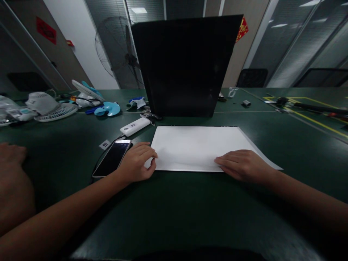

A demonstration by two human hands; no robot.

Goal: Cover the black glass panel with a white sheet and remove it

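A white sheet [194,146] lies flat on the dark green table, a thin dark line along its front and back edges. At its left edge is my left hand [138,161], thumb and forefinger curled together in a pinch at the sheet's margin. My right hand [243,165] rests on the front right part of the sheet, fingers stretched out side by side and the thumb hidden. The sheet's right corner sticks out beyond that wrist. Just left of my left hand is a phone [112,158] with a dark screen, partly covered by the hand.
Behind the sheet stands a large black panel [187,67]. A white power bank [135,127] with a cable lies near the phone. Fan parts [56,108] and blue fan blades [108,108] are at back left. Another person's arm [13,188] rests at far left. Yellow tape [320,125] marks the right side.
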